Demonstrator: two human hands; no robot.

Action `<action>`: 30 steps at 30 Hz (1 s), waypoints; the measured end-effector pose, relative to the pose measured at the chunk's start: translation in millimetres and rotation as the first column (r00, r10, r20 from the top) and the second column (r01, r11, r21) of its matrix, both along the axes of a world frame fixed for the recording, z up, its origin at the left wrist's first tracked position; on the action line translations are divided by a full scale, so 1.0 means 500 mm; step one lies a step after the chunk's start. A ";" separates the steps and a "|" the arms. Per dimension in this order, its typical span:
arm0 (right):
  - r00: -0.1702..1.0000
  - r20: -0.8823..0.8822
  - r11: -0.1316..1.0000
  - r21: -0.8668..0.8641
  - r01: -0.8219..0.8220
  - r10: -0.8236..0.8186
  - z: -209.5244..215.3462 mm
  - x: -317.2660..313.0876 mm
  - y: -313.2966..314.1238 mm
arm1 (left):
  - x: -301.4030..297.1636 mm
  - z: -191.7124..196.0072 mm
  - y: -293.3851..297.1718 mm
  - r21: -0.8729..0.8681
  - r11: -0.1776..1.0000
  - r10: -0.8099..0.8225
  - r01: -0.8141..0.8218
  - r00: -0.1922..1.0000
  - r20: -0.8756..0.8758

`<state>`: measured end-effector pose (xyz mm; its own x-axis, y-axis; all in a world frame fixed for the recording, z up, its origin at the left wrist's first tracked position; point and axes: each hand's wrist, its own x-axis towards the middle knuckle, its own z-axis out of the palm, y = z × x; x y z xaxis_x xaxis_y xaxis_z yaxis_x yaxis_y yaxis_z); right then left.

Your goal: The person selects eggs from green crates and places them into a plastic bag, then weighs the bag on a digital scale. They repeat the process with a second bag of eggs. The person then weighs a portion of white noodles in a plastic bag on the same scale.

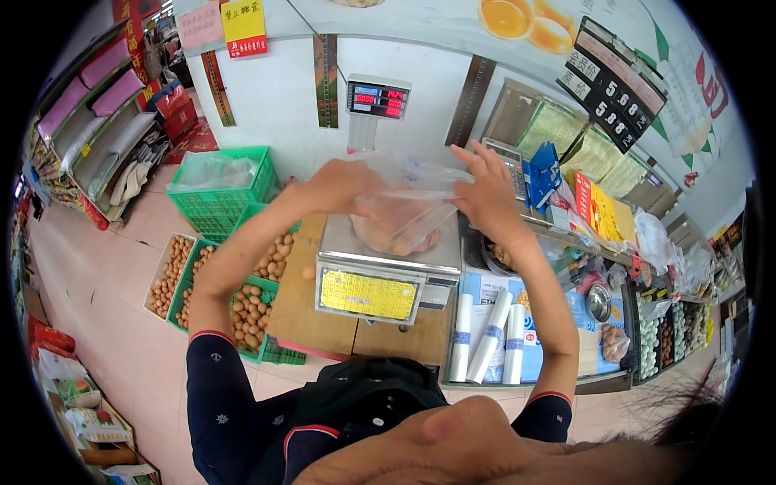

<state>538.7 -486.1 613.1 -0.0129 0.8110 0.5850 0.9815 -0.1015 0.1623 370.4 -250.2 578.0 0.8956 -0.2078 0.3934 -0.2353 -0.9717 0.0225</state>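
Biggest first: a brown wooden table (303, 311), with its front edge close to the person's tummy. Down on the floor past the table's left edge, a green crate (217, 198) with see-through plastic in it. Closer to the table's front left corner, low green trays (267, 353) full of brown eggs (247, 314). On the table, near its right edge, a silver scale (327, 295) with a yellow label on its front. Behind the scale, a little screen (378, 97) with red lights, up on a post. On top of the scale, a clear bag (404, 229) with brown round things inside, maybe eggs. Past the table's right edge, three white rolls (489, 343) side by side on something blue. At the bag's left side, the left hand (347, 187), with fingers bent and holding the plastic. At the bag's right side, the right hand (491, 198), with some fingers spread up and the thumb by the plastic. Cannot tell if pinching it or just touching. Smallest, one brown egg (309, 273) on the table, near its left edge and just beside the scale.
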 end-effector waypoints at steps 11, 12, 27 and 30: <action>0.988 0.084 0.991 -0.020 0.132 -0.130 0.049 0.075 0.013 | 0.011 0.094 0.084 0.377 0.926 0.007 -0.021 0.999 0.037; 0.992 0.080 0.995 0.011 0.098 -0.099 0.053 0.076 0.015 | 0.011 0.099 0.088 0.361 0.931 0.029 -0.043 0.999 0.045; 0.997 0.053 0.995 0.076 -0.065 0.061 0.028 0.073 0.079 | 0.143 0.006 -0.049 0.172 0.984 0.032 -0.053 0.991 0.126; 0.994 0.080 0.995 0.053 -0.079 0.075 0.031 0.068 0.087 | 0.153 -0.030 -0.061 -0.212 0.945 0.184 -0.250 0.939 -0.289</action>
